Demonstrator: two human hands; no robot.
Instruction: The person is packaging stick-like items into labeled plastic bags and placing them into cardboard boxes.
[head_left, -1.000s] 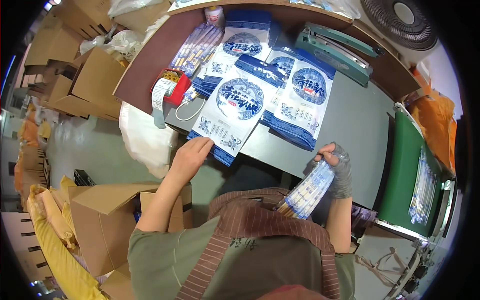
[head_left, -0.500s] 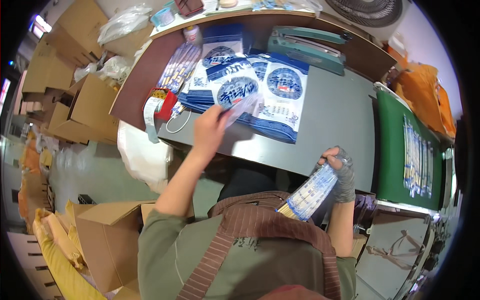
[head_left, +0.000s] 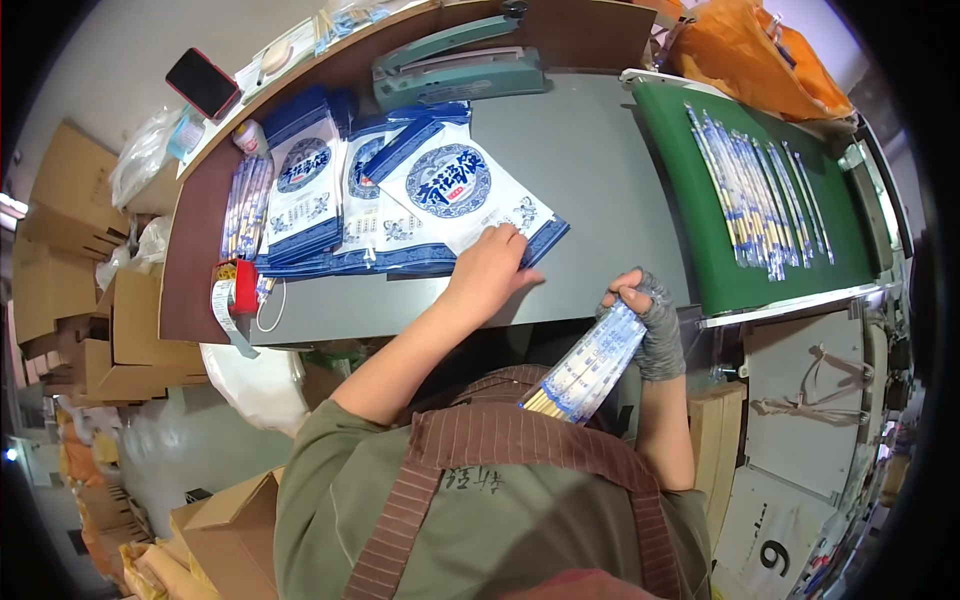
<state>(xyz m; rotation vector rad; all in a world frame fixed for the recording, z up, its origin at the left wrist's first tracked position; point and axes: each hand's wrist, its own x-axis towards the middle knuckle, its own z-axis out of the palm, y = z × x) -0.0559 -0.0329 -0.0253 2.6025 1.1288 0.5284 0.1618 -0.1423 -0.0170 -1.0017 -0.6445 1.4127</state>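
Observation:
On the grey tabletop, my left hand (head_left: 487,270) lies over the lower edge of a white-and-blue printed pouch (head_left: 500,225), its thumb stretched apart from the fingers. That pouch lies at a slant over a stack of similar pouches (head_left: 305,200). At the table's front edge, my right hand (head_left: 640,305), wrapped in grey fabric, is closed around one end of a bundle of wrapped chopsticks (head_left: 588,365). Their blue-and-white wrappers fan out toward my apron, and pale tips show at the lower end.
Wrapped chopsticks (head_left: 765,200) lie in a row on a green board (head_left: 670,150) to the right. A teal heat sealer (head_left: 460,75) stands at the back. More wrapped chopsticks (head_left: 243,205) and a red box (head_left: 243,287) are at the left. Cardboard boxes (head_left: 135,330) stand beyond.
My left hand has moved right, and the pouch it was lifting now lies on the stack. My right hand still grips the chopsticks. The view has turned rightward.

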